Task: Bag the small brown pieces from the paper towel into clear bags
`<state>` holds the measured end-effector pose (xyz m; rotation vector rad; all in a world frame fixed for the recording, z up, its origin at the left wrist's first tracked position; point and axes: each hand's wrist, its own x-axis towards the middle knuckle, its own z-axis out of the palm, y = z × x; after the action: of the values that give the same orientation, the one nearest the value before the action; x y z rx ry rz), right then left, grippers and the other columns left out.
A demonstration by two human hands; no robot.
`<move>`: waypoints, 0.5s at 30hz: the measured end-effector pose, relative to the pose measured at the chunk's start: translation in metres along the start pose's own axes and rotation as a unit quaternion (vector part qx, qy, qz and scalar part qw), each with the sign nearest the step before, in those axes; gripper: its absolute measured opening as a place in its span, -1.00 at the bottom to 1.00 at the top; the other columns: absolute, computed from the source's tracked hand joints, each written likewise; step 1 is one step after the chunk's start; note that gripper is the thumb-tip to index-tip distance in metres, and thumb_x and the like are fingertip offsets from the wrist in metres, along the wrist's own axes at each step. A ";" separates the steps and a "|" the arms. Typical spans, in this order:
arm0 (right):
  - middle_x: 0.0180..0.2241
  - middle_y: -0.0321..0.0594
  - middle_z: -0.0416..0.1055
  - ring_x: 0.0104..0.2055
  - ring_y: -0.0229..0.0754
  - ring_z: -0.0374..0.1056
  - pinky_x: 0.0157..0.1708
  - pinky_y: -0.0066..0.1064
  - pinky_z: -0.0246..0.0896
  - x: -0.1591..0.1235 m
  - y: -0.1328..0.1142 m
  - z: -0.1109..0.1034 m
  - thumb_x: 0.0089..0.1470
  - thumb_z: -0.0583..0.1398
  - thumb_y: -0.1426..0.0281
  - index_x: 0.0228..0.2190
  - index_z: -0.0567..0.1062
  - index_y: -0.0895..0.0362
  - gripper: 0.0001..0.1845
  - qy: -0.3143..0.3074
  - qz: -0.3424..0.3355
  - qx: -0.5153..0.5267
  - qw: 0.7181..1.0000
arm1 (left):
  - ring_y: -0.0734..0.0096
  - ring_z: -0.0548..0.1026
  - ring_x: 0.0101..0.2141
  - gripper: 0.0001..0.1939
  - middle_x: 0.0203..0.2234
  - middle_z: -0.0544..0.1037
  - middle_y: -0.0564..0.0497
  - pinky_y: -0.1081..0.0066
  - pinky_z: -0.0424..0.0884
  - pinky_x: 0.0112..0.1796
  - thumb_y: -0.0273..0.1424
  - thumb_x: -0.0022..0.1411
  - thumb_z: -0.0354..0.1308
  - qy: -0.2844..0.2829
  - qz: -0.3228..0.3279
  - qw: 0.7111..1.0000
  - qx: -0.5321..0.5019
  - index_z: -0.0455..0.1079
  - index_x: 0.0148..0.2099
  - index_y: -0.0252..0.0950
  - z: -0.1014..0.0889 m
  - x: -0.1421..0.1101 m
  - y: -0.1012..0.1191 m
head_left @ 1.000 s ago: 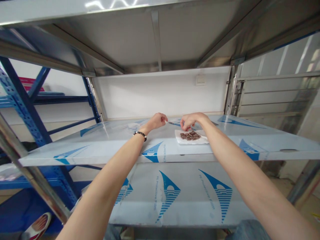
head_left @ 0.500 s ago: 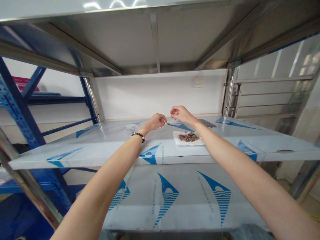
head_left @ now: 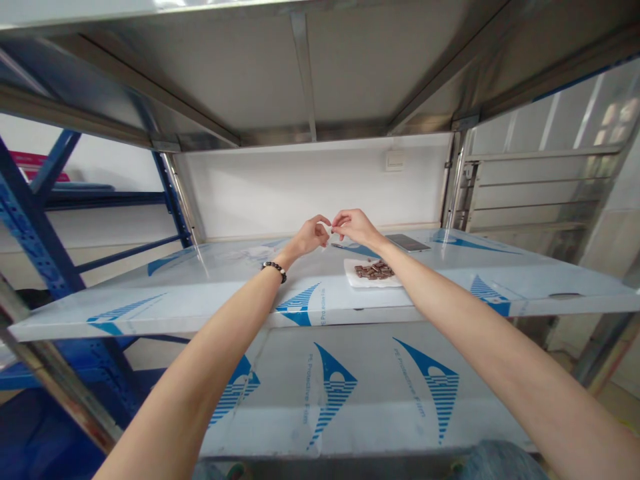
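On a steel shelf (head_left: 210,297) with blue-printed protective film, a white paper napkin (head_left: 351,277) lies just below and right of the fingers. On it sits a heap of small brown oblong pieces (head_left: 374,269), their long axes pointing in mixed directions. The left hand (head_left: 310,237) and right hand (head_left: 356,227) hold their fingers (head_left: 335,218) pinched, tips nearly touching; I cannot tell if they grip something.

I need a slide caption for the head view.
Left hand and right hand close together above a shelf, near brown pieces on white tissue.
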<state>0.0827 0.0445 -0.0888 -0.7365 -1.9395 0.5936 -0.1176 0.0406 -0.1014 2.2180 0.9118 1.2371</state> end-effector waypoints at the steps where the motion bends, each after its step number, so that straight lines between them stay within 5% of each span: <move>1: -0.33 -0.19 0.57 -0.43 -0.21 0.48 -0.34 -0.39 0.41 0.001 0.001 0.000 0.05 0.38 0.42 -0.36 0.52 0.11 -0.86 -0.006 0.003 -0.009 1.000 | 0.47 0.54 -0.52 -0.64 -0.57 0.54 0.17 0.47 0.43 -0.35 -0.59 0.08 0.20 -0.004 0.000 1.000 0.002 0.35 -0.04 -0.30 0.001 0.000 0.000; 15: -0.31 -0.22 0.59 -0.43 -0.24 0.43 -0.37 -0.44 0.26 -0.001 0.008 0.009 0.10 0.28 0.47 -0.31 0.56 0.14 -0.93 -0.010 -0.065 -0.110 0.992 | 0.49 0.32 -0.52 -0.72 -0.58 0.40 0.19 0.48 0.21 -0.41 -0.59 0.05 0.09 0.042 0.017 0.998 0.053 0.37 -0.15 -0.28 -0.001 0.002 0.001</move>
<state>0.0767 0.0480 -0.0989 -0.7345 -2.0756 0.3128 -0.1174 0.0409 -0.0990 2.2871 0.9983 1.3351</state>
